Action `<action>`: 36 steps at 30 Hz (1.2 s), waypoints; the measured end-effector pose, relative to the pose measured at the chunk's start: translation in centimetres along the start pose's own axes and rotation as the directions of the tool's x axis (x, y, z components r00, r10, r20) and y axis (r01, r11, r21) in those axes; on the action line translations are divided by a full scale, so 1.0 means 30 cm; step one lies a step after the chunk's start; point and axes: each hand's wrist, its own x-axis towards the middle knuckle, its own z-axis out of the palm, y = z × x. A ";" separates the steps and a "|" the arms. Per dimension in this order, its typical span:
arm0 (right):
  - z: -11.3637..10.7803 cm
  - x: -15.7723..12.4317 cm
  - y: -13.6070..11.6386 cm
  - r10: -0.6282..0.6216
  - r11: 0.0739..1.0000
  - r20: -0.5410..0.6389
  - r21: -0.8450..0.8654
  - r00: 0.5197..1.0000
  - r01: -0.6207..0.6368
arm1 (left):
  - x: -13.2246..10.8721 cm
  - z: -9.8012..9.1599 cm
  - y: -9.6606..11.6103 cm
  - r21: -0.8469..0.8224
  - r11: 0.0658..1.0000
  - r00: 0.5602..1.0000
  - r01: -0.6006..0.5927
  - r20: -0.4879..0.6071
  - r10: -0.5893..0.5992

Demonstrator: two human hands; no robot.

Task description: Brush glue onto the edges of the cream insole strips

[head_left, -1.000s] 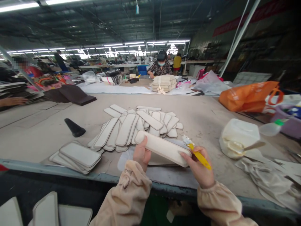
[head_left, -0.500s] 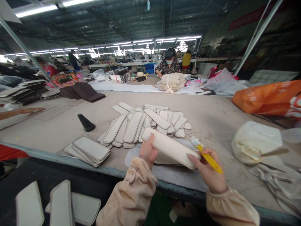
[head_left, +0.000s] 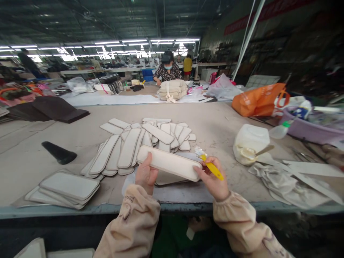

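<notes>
A long white panel with rounded corners [head_left: 169, 163] is held between my two hands above the table's front edge. My left hand [head_left: 146, 175] grips its left end, thumb on top. My right hand [head_left: 215, 179] pinches the right end and also holds a yellow-handled brush [head_left: 214, 171], its bristles smeared with white. Below the held panel, another panel [head_left: 168, 178] lies on a pale sheet, partly hidden. Just behind is a loose heap of similar white panels [head_left: 129, 147]. To the left, a small stack of wider panels [head_left: 70, 184] lies near the edge.
A black cone-shaped object [head_left: 59, 153] lies at left, near dark brown pieces [head_left: 57, 109]. On the right are a cut-open white jug [head_left: 251, 141], crumpled cloth [head_left: 285, 182], an orange bag [head_left: 258, 100] and a purple basin [head_left: 314, 125]. A masked person [head_left: 168, 70] works across the table.
The view has turned to the right, so table items appear further left and the purple basin shows. Both hands still hold the panel, which now looks more level.
</notes>
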 end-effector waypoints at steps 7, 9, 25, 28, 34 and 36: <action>-0.007 -0.001 -0.001 -0.003 0.999 -0.047 -0.053 0.999 0.001 | -0.011 0.006 -0.007 -0.006 1.000 0.999 -0.021 -0.038 0.021; -0.007 0.000 0.003 0.007 0.999 -0.085 -0.051 0.996 -0.011 | -0.010 0.002 -0.009 -0.009 0.999 0.999 -0.034 -0.032 0.034; 0.021 -0.002 -0.005 0.037 0.999 -0.137 -0.006 0.990 -0.038 | -0.044 0.000 -0.046 -0.071 0.996 0.998 0.046 0.039 -0.043; 0.021 -0.001 -0.009 0.036 0.999 -0.124 -0.018 0.992 -0.038 | -0.044 0.000 -0.045 -0.040 0.998 0.997 0.051 0.055 -0.049; 0.015 0.005 -0.007 -0.001 0.999 -0.123 -0.054 0.992 -0.005 | -0.042 0.002 -0.040 -0.007 0.999 0.995 0.046 0.086 -0.045; 0.013 0.006 -0.004 -0.008 0.999 -0.113 -0.046 0.994 0.003 | -0.041 0.001 -0.040 -0.006 0.999 0.995 0.047 0.087 -0.046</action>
